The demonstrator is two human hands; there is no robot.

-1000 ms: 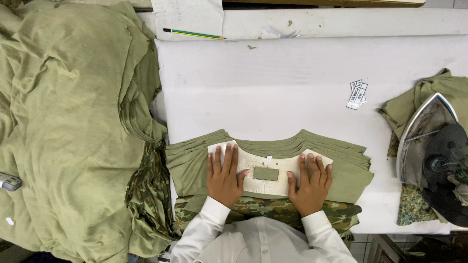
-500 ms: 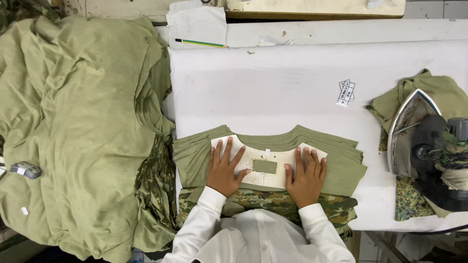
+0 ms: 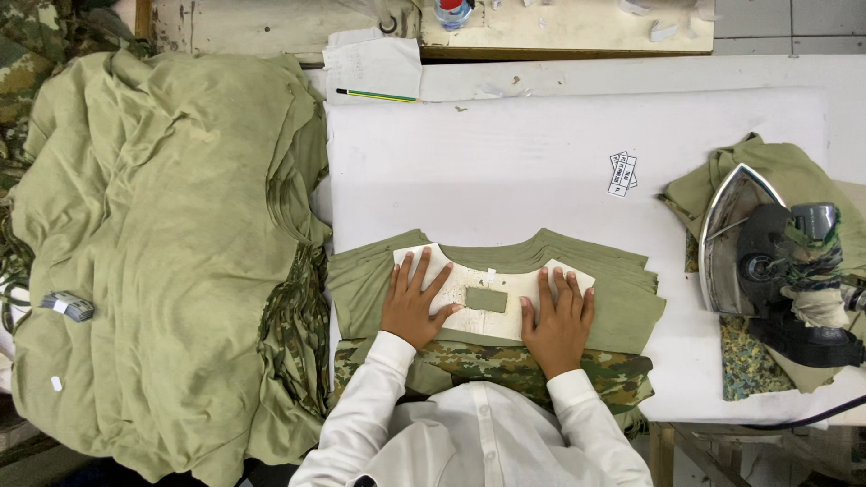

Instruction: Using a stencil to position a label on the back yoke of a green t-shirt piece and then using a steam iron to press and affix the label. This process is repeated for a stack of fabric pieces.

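Observation:
A stack of olive green shirts [image 3: 613, 293] lies at the near edge of the white ironing table [image 3: 541, 162], over camouflage cloth [image 3: 505, 365]. A pale cardboard template [image 3: 469, 289] with a small rectangular cut-out rests on the top shirt just below its neckline. My left hand [image 3: 410, 302] lies flat on the template's left half, fingers spread. My right hand [image 3: 559, 320] presses flat on its right half. Neither hand grips anything.
A big heap of olive shirts [image 3: 162, 252] fills the left side. An iron [image 3: 767, 261] rests on its side on green cloth at the right edge. Small paper labels [image 3: 622, 173] lie on the table; a pencil [image 3: 374, 95] and papers at the back.
The hands stay pressed on the template with barely any shift. The view has drifted a little, so the iron and the table sit slightly further left in the picture.

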